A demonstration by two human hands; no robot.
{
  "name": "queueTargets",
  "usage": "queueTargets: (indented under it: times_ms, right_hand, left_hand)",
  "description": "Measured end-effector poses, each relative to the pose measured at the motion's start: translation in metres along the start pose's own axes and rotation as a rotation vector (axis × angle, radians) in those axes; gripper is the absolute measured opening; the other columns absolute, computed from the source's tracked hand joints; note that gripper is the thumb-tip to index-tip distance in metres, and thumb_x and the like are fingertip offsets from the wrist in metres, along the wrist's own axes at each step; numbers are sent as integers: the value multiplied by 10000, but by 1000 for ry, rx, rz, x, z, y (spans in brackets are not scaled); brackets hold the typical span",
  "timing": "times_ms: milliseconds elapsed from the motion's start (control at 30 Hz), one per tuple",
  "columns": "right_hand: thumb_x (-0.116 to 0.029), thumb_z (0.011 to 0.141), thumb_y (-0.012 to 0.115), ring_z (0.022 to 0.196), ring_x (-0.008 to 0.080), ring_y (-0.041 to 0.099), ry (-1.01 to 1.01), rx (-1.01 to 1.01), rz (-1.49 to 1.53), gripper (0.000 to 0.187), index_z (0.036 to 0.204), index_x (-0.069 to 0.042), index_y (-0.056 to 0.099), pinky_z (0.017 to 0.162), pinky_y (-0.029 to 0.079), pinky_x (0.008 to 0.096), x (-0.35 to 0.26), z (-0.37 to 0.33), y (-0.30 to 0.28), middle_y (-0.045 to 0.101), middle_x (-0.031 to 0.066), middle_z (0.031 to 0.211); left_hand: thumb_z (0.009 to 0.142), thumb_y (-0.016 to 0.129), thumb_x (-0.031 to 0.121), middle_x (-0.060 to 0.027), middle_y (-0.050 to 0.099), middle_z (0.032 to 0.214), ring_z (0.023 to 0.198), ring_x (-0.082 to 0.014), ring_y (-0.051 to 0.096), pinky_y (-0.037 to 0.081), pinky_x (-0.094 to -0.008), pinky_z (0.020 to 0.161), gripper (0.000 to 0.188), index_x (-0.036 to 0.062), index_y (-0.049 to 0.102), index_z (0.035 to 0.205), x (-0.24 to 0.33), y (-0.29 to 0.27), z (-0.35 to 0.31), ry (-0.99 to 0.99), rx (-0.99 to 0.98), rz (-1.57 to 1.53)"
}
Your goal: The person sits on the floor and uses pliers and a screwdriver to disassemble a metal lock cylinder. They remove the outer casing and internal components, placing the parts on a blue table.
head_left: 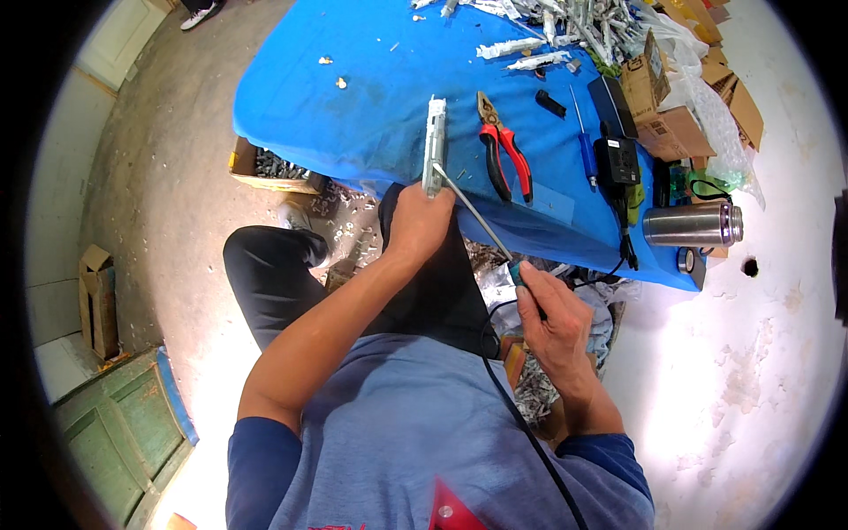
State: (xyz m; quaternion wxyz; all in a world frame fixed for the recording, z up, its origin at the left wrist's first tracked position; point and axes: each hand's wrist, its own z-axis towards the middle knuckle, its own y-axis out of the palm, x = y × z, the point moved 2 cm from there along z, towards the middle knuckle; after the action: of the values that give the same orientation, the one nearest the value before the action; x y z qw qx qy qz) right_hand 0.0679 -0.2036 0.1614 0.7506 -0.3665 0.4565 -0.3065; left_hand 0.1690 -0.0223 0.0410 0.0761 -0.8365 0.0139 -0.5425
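My left hand (419,221) is closed around the near end of a long, narrow silvery-white metal part (435,141), which points away from me over the front edge of the blue-covered table. In my right hand (555,316) is a screwdriver (477,216) with a long steel shaft and a greenish handle mostly hidden by my fingers. Its tip touches the side of the metal part, just beyond my left hand. Pliers (505,155) with red and black handles lie on the table to the right of the part, jaws pointing away.
On the blue table (309,88) lie a blue-handled screwdriver (586,146), a black power adapter (617,161) and a steel flask (689,226). Similar metal parts (592,26) are heaped at the far right beside cardboard boxes (662,106). A box of dark pieces (278,170) stands below the table's left edge.
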Motion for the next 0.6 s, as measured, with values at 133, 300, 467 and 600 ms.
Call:
queueTargets:
  times_ms: [133,300,467,600]
  right_hand:
    - [-19,823,694,859,284,690,58,-36,36,295,1115,7,672,753,533,327,6,-2,0,692,177,975]
    - [-56,844,684,925,270,700,218,-47,244,289,1126,5,669,801,535,315,25,-7,5,700,178,1029]
    - [-123,895,680,994,178,659,394,-114,391,317,1180,13,653,878,497,284,40,-12,7,702,140,1096]
    - [-148,909,676,800,116,632,367,-93,419,327,1195,7,650,721,500,243,45,-15,11,699,81,949]
  left_hand:
    - [831,532,248,-231,597,665,664,-367,615,446,-468,647,312,-51,571,751,1,-1,-1,1,12,24]
    - [825,527,250,-241,596,669,668,-392,614,452,-478,657,316,-53,569,746,3,-1,-1,29,19,85]
    - [821,527,240,-248,594,667,662,-397,609,453,-475,651,313,-64,568,758,2,-3,1,32,-18,64]
    - [822,525,232,-238,585,657,638,-369,597,449,-469,642,309,-70,557,762,4,-4,0,69,-9,64]
